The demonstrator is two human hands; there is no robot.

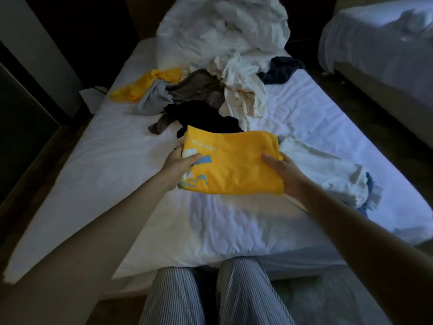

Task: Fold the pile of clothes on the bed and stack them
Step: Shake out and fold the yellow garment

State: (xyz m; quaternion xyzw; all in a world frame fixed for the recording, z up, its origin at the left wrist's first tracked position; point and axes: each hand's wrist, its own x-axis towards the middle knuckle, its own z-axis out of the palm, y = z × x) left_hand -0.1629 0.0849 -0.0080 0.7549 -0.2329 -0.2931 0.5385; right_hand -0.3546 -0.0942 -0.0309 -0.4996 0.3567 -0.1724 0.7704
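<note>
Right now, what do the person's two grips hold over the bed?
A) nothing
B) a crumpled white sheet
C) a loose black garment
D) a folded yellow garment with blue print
D: the left grip pinches the printed edge of the folded yellow garment and the right grip holds its opposite edge, while the black garment lies on the bed beyond.

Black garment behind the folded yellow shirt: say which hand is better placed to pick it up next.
Probably the left hand: it holds the yellow shirt at the edge nearest the black garment; the right hand sits farther off.
</note>
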